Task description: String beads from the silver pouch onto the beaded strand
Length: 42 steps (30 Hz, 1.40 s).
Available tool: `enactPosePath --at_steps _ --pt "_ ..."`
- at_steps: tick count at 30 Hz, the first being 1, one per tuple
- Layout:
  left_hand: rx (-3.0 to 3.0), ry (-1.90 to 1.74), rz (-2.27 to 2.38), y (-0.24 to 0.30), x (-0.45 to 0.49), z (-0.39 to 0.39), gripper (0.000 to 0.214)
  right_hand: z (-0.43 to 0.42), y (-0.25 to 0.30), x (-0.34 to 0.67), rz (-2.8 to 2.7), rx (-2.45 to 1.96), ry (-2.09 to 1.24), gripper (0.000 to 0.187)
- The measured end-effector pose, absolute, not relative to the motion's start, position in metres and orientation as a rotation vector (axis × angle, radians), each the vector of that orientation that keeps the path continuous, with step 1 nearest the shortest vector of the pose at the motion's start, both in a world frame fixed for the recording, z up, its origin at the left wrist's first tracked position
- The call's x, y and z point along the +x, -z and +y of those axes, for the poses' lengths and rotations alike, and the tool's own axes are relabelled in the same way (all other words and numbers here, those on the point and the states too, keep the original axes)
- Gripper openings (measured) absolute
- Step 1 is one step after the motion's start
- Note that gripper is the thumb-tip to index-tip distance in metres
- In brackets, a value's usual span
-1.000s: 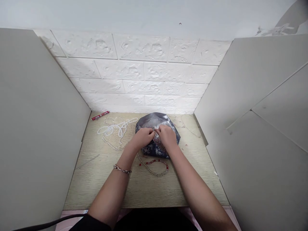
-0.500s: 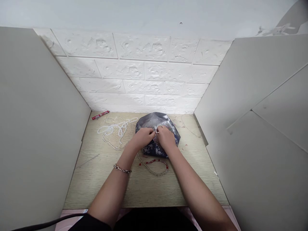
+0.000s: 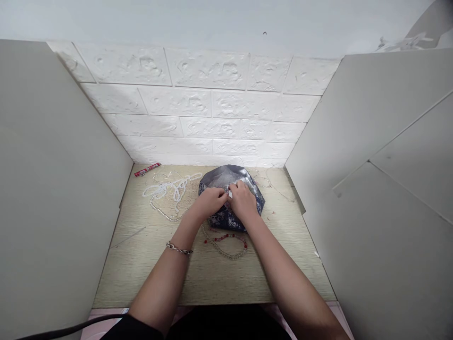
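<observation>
Both my hands meet over a dark blue and silver patterned bag point(image 3: 230, 222) with a see-through window. My left hand point(image 3: 213, 200) is closed, its thumb and finger pinched over the middle of the bag. Close against it, my right hand point(image 3: 242, 200) has its fingers bent and pressed together. A small white bit point(image 3: 230, 194) shows between the fingertips; what it is cannot be made out. Just in front of the bag lies a beaded string point(image 3: 231, 256) with red and clear beads, partly hidden by the bag.
White bead strands point(image 3: 170, 189) lie left of the bag, with a red packet point(image 3: 147, 169) behind them. Thin chains point(image 3: 264, 179) lie at the right back. A needle-like rod point(image 3: 129, 236) rests at the left. Grey panels flank the wooden table point(image 3: 226, 288); a white brick-pattern wall point(image 3: 212, 104) stands behind.
My right hand's fingers have shifted slightly up and spread over the bag, covering more of its window. The left hand stays nearly in place, and the bag has not visibly moved.
</observation>
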<state>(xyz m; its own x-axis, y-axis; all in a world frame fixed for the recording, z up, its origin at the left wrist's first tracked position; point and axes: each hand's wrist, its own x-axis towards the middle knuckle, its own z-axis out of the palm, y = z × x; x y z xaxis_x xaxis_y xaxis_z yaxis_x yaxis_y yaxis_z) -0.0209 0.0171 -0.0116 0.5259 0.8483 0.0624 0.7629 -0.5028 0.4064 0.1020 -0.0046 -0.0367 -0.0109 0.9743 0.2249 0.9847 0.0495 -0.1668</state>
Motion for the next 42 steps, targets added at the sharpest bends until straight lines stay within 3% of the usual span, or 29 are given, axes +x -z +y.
enactPosePath --at_steps 20,28,42 --pt "2.405 -0.369 1.334 0.010 -0.020 0.016 0.033 -0.005 0.054 0.100 -2.068 -1.973 0.020 0.030" --pt "2.399 -0.402 1.295 0.011 -0.019 0.016 0.032 0.001 0.053 0.099 -2.148 -1.999 -0.078 0.025" --pt "2.395 -0.429 1.316 0.012 -0.022 0.016 0.035 0.001 0.036 0.104 -2.085 -2.064 0.009 0.044"
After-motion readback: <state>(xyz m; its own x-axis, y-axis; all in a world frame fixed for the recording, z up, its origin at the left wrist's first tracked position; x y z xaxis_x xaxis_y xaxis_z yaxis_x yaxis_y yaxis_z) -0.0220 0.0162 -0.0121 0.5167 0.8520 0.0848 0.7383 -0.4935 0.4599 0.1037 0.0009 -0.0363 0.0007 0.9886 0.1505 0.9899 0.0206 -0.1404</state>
